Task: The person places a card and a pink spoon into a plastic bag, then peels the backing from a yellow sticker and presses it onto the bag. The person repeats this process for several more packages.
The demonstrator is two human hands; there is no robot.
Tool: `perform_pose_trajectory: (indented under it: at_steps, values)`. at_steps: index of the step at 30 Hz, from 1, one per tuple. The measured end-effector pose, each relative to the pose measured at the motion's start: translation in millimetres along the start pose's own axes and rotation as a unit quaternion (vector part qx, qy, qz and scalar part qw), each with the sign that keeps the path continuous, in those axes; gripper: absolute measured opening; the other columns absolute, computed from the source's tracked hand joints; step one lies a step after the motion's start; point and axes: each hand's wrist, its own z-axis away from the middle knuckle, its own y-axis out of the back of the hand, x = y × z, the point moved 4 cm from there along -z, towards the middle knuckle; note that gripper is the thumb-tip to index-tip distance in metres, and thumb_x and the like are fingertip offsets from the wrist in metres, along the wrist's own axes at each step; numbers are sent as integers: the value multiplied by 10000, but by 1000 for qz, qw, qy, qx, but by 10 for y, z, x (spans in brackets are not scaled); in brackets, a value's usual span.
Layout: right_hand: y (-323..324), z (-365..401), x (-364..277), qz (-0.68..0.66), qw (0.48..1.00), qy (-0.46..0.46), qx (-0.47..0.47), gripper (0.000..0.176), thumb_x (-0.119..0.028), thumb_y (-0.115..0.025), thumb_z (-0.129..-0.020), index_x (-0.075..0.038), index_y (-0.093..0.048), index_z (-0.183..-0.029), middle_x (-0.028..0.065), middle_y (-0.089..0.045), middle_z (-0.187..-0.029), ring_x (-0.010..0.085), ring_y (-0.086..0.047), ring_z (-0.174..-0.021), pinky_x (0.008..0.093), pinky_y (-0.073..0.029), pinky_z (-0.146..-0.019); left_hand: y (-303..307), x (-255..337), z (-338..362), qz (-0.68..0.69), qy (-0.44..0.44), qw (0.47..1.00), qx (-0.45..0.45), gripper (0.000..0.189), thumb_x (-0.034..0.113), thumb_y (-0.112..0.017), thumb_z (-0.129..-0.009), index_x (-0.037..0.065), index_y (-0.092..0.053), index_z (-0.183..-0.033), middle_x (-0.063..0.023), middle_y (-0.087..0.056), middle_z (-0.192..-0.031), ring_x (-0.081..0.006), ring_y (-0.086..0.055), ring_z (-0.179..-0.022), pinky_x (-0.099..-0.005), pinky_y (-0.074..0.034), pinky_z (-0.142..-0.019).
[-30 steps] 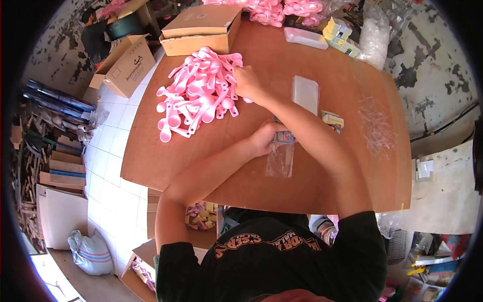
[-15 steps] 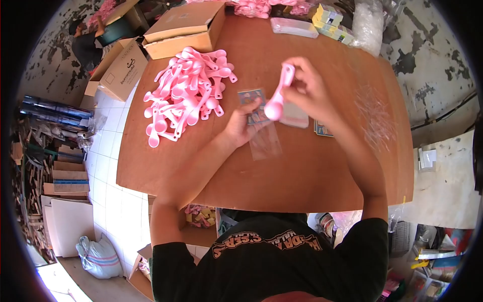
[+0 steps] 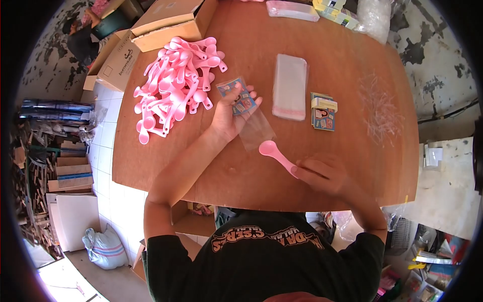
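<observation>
pinching pink spoon (image 3: 275,154) by handle end, bowl beyond right fingers (image 3: 308,175)

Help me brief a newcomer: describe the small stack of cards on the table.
On the brown table, find the clear plastic sleeves. To their right lies the small stack of blue-printed cards, a pale yellow strip across it. Its colours set it apart from those see-through sleeves.
</observation>
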Motion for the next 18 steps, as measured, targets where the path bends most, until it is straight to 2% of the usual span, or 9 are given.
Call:
perform_pose_trajectory:
  at_steps: [4, 10, 16, 18]
  values:
    - [-105, -3, 4, 15, 999, 37, 11, 332, -32, -719, -694, -8, -671, -1022, 62, -613, -825, 176, -625, -683, 275, -505, -530, 21, 14, -11, 9, 3, 1000, -2, 318, 286, -633, -925, 44, -512, -1091, -99, -584, -1012, -218, -603, -933, -440, -540, -928]
    - [-246, -53, 20, 76, 991, 75, 87, 325, -29, -733, -683, -13, -684, -1004, 50, -616, -826, 165, -627, -676, 272, -499, -532, 62, 13, -33, 56, 18, 998, -15, 367, 335, -627, -925, 39, -506, -1107, -98, -586, -1019, -227, -602, -964, -453, -531, -955]
    - [-347, -101, 93, 128, 985, 35, 108, 327, -56, -760, -678, -63, -697, -1000, 35, -625, -844, 159, -619, -657, 260, -488, -526, 47, 3, -7, 49, 23, 998, -16, 421, 381, -615, -923, 34, -502, -1134, -107, -582, -1047, -243, -597, -1000, -465, -512, -983]
    - [-371, -127, 76, 167, 980, 54, 96, 310, -78, -765, -707, -96, -705, -1010, 24, -629, -856, 171, -622, -752, 263, -509, -560, 30, -2, 4, 52, 31, 998, -34, 445, 406, -610, -921, 31, -504, -1134, -114, -578, -1071, -247, -592, -1024, -463, -496, -1004]
